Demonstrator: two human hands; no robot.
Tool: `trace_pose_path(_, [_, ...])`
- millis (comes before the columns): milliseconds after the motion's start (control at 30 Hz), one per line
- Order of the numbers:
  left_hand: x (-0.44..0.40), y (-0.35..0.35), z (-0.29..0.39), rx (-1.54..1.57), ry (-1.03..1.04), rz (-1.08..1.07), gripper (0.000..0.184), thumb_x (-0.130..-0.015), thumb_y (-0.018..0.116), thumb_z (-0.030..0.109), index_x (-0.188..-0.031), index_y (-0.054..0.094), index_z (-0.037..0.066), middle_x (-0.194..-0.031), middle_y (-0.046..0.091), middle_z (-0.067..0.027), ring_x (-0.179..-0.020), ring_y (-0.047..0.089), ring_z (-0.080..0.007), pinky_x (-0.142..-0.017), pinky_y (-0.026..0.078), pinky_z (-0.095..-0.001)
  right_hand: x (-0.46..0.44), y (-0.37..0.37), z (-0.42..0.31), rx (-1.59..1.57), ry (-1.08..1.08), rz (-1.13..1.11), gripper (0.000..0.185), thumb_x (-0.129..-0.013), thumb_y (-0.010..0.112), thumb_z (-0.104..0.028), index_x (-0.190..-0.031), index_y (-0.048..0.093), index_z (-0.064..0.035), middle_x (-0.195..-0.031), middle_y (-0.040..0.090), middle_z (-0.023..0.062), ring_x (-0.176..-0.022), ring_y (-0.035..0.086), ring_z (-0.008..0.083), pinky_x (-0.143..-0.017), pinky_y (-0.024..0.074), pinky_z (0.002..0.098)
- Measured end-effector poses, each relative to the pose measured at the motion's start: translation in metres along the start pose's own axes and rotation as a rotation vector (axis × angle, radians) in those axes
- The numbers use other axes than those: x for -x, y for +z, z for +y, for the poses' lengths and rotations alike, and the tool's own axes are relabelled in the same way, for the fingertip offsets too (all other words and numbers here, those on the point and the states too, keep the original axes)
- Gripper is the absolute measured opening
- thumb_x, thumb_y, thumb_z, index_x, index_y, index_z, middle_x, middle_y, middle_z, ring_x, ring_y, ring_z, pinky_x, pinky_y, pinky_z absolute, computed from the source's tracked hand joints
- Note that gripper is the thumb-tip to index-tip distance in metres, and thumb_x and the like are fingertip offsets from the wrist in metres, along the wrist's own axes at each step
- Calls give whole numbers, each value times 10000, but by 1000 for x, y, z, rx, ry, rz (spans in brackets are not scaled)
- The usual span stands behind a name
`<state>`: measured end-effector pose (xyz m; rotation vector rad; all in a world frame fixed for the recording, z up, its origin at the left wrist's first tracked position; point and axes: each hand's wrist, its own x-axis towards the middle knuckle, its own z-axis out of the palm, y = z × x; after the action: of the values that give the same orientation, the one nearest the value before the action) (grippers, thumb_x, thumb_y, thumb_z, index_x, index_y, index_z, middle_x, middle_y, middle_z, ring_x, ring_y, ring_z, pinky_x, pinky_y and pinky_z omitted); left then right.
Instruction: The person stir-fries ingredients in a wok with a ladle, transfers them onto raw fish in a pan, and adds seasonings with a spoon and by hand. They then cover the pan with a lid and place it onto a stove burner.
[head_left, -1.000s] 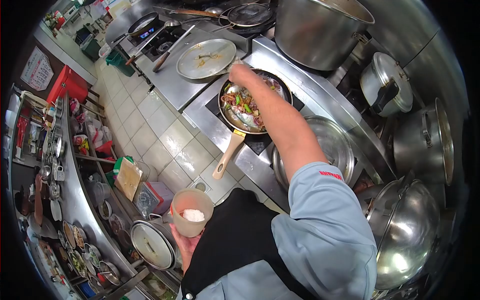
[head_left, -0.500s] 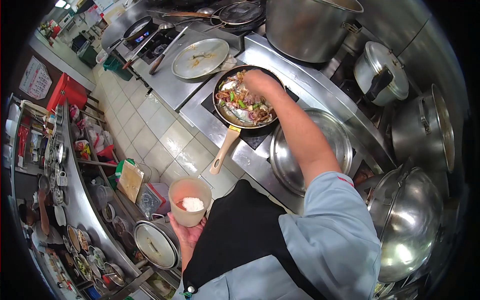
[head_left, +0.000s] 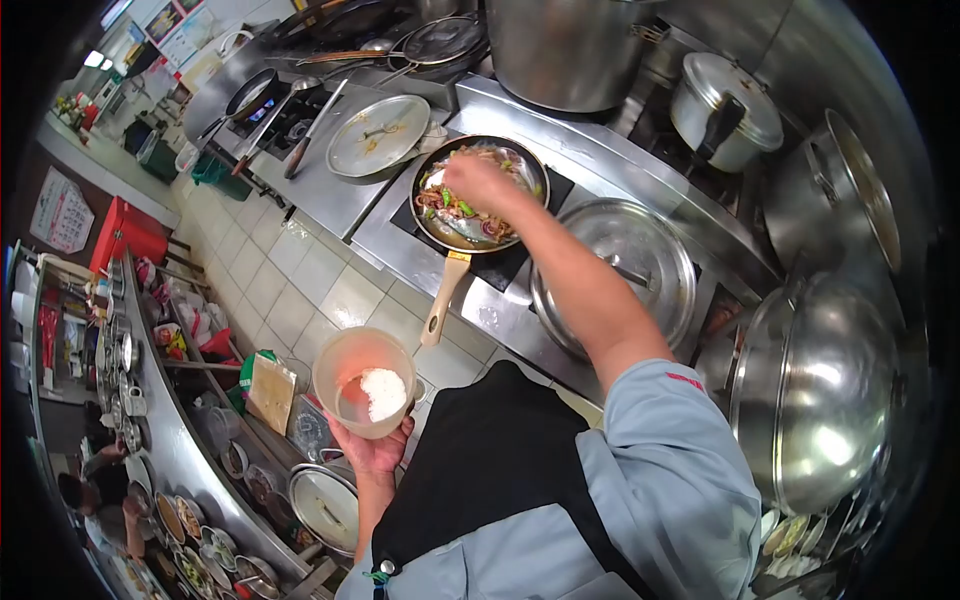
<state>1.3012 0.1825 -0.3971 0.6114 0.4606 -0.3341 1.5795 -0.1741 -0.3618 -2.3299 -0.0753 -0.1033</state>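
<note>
My left hand [head_left: 372,452] cups a translucent plastic tub [head_left: 338,350] from below, its fingers wrapped around the base. White powder or grains [head_left: 384,392] lie to one side of the tub's bottom. Over the frying pan [head_left: 428,232] hovers my right hand [head_left: 478,182], fingers curled together and pointing down; whatever is in them is hidden. The pan holds sliced onion, green pieces and browned bits [head_left: 466,208], with a white patch beside my fingers. Its beige handle points toward me, and neither hand touches it.
Right of the pan lies a large round lid [head_left: 600,230]; another lid [head_left: 378,135] rests to its left. A tall stockpot [head_left: 560,50] and a pressure cooker [head_left: 728,112] stand behind. A big steel wok-like bowl [head_left: 830,410] is at right. People work beyond the left counter [head_left: 215,490].
My right hand has shifted left over the pan. The tub in my left hand has come up slightly and tilted, showing more of its inside. The whole view has turned a little.
</note>
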Motion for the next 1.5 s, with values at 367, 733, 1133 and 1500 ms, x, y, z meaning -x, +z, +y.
trace_pose_path(367, [-5,34,9,-54,-450,-245,853,-852,547,736,-1449,478,132,-1275,625,-213,-1016,644,-468,-658,595,-481,203,9,-68,-422,-42,-281,570,-955,693,-423,-1376,571,-59,-1301,638,143,-1196,613,223,-1009,496,369])
trace_pose_path(733, [136,180,-95,-614,-816,-837,920,-907,468,784,-1569,347,157,-1482,492,-160,-1052,657,-453,-749,600,-493,573,-110,-194,-640,-322,1089,376,-950,751,-266,-1193,530,-84,-1283,615,81,-1198,593,188,-1083,437,446])
trace_pose_path(1133, [373,178,-409,-968,-1185,-1396,872,-907,462,777,-1520,372,164,-1437,494,-79,-1206,550,-301,-866,511,-460,917,-113,-182,396,435,1408,736,-791,758,-597,-1366,589,-169,-1410,480,109,-1413,393,361,-1171,193,691])
trace_pose_path(1500, [501,162,-580,-840,-1568,-1445,814,-960,424,691,-1562,344,149,-1552,426,-79,-1382,469,-304,-1023,478,-533,1067,-116,-172,572,711,1573,682,-854,736,-544,-1363,571,-122,-1429,461,152,-1384,400,384,-1151,238,575])
